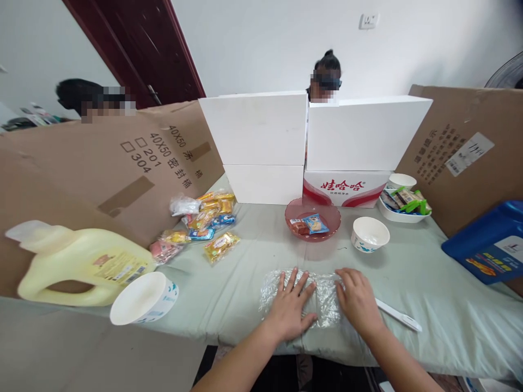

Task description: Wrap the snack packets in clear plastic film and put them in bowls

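Observation:
A crinkled sheet of clear plastic lies on the green tablecloth in front of me; whether it is a bag or a film I cannot tell. My left hand rests flat on its left half, fingers spread. At its right edge, my right hand touches the plastic with fingers bent downward; its fingertips are partly hidden. A white plastic utensil handle sticks out from beside my right hand, lying on the cloth. Beyond the hands stands a pink translucent bowl with a few small snack packets inside.
Paper bowls stand right and left. Wrapped snacks are heaped at left, near a yellow jug. A white tray of packets and a blue bottle are right. White boxes and cardboard wall the table; two people are behind.

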Available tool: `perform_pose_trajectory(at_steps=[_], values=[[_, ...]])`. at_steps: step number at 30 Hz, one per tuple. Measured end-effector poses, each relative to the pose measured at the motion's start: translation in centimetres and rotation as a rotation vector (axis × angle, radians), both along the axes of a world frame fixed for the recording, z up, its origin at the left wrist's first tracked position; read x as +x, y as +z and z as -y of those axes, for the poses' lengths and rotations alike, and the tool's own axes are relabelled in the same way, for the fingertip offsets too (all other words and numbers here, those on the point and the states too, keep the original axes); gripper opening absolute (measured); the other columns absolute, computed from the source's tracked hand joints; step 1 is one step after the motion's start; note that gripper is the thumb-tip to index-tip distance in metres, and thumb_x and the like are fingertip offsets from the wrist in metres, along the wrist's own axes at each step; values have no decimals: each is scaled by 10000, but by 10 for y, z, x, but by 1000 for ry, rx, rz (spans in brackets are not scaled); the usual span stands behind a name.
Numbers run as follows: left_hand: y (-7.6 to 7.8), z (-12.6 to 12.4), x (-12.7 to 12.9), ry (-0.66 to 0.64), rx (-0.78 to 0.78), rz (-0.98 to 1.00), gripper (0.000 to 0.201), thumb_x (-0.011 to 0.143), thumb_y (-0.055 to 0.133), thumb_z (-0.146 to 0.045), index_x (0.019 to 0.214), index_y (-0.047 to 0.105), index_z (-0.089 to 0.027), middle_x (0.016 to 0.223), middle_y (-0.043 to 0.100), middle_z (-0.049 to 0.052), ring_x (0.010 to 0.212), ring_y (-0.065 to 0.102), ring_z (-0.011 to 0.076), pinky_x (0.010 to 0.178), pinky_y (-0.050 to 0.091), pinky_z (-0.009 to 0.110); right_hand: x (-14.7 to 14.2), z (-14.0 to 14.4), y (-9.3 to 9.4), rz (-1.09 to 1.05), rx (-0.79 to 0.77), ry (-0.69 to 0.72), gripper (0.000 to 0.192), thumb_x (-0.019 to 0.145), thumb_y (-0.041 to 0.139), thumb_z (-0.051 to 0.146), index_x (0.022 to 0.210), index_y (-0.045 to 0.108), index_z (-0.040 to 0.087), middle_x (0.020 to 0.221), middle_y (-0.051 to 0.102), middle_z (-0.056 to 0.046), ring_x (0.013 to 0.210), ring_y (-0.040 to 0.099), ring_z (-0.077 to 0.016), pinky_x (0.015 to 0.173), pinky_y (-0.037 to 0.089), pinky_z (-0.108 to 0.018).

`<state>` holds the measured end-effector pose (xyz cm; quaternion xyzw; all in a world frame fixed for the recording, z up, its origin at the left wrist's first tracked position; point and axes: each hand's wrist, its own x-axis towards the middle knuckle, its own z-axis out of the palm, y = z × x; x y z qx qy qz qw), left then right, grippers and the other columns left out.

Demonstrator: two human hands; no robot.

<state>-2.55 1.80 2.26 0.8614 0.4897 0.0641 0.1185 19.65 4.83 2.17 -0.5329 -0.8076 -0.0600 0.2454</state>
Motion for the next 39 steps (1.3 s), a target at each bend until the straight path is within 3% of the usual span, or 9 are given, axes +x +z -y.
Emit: perform_pose_trajectory(at_steps=[4,9,14,17,19,23,29,35,39], values=[[0,-1,-1,15,19,-8,787,873,491,-596,1514,166,-276,1586,165,46,1458,48,334,1147,70,610,-26,15,-12,155,-100,265,467,929,439,376,1349,492,179,1397,510,-93,1321,395,-268,1084,286,-467],[-11,4,-44,77,78,-67,793,864,448,-671,1504,220,-262,1579,181,83,1450,140,314,1150,147,550,-18,20,-36,213,-214,55,692,901,400,580,1457,353,170,1530,299,-120,1416,224,-320,1113,180,-542],[-24,16,-103,266,221,-98,709,914,436,-572,1494,263,-204,1551,259,132,1431,208,325,1124,213,545,-3,29,-42,187,-168,-61,731,885,401,605,1446,367,138,1529,296,-136,1427,189,-322,1124,158,-541],[-16,28,-109,304,292,-13,573,932,454,-460,1426,396,-174,1491,366,156,1400,276,336,1093,290,542,0,43,-38,186,-109,2,723,874,444,583,1438,376,136,1535,285,-139,1436,154,-322,1127,175,-527],[-5,38,-102,148,249,66,476,921,491,-385,1355,481,-190,1430,451,133,1369,339,308,1094,330,505,3,55,-33,207,-102,119,738,862,485,560,1464,327,163,1548,262,-114,1442,146,-302,1129,206,-495],[11,57,-84,-98,108,154,406,841,606,-266,1242,565,-225,1310,569,90,1284,460,270,1054,429,453,13,81,-25,233,-119,246,791,820,572,406,1499,235,180,1546,272,-100,1429,206,-287,1107,283,-470],[9,68,-83,-56,167,259,192,888,518,-153,1032,632,-208,1118,662,65,1149,565,222,985,495,403,37,105,-26,194,-133,307,602,830,497,166,1417,405,260,1442,465,-44,1310,439,-234,991,452,-396],[22,64,-81,-58,126,332,214,932,403,-137,1003,592,-206,1036,675,51,1066,601,183,959,495,346,46,103,-9,-46,-227,315,312,910,443,158,1147,619,257,1194,651,-54,1135,584,-205,960,497,-382],[20,49,-80,29,143,305,217,964,359,-197,961,576,-203,855,674,32,798,649,157,752,533,281,48,91,1,-235,-339,232,252,938,415,223,1063,634,238,1060,686,-61,1011,642,-182,869,539,-323]])
